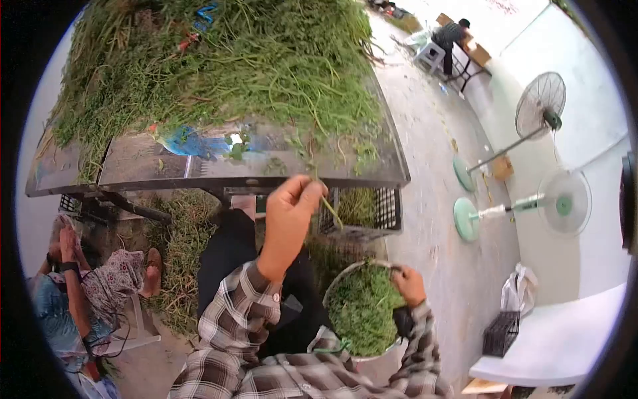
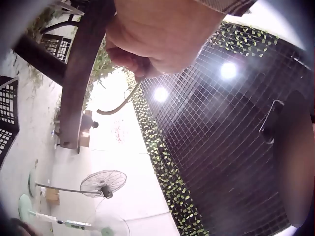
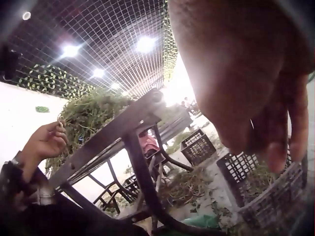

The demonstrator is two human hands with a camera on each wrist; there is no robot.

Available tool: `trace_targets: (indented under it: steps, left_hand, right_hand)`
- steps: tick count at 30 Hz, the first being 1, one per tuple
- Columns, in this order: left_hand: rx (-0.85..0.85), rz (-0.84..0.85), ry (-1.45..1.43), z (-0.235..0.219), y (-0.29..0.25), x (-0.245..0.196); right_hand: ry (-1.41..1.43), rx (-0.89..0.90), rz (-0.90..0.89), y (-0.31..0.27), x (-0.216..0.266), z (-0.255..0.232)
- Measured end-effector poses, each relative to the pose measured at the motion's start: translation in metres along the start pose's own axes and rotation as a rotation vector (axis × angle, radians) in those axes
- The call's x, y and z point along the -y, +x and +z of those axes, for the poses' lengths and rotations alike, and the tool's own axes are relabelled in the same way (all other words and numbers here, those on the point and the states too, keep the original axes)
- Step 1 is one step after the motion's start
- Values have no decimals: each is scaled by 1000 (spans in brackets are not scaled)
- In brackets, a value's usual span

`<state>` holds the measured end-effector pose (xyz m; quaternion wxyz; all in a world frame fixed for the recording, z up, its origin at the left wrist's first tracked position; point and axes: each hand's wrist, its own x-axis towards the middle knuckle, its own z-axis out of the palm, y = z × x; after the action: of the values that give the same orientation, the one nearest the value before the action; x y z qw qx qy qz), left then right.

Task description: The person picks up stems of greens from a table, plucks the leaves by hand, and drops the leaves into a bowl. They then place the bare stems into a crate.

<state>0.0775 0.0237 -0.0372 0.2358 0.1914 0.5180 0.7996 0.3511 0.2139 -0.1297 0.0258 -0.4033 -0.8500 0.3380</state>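
Note:
My left hand is raised at the near edge of the table, its thumb and finger pinching a thin green plant stem. In the left wrist view, the curved lower end of that stem hangs out below the fingers. Leafy greens are heaped thickly over the tabletop beyond. By my lap, a round container holds feathery green sprigs. My right hand hangs at its right rim with loosely bent fingers; the right wrist view shows those fingers pointing down, holding nothing.
Under the table stands a black crate with greens inside. Cut stems litter the floor at left, beside a seated person. Two standing fans are at right, near a white table. Another person is far back.

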Motion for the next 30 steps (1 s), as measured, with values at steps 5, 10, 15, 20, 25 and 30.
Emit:
trace_targets:
  steps: [5,10,15,20,25,30]
  left_hand:
    - [-118,19,84,-7,4,-10]
    - [-95,69,29,-17,7,-6]
    - [-92,84,53,-17,8,-3]
    - [-31,56,120,-14,8,6]
    - [-76,76,187,-8,9,13]
    - [-60,37,220,-17,12,16]
  right_hand:
    - [-80,-113,-66,19,1,-11]
    - [275,-207,144,-8,-46,-22]
    - [464,-217,404,-39,-128,-1]
    - [586,-210,620,-70,-200,50]
    - [555,-75,706,-72,-230,118]
    - [229,57,681,-53,-254,168]
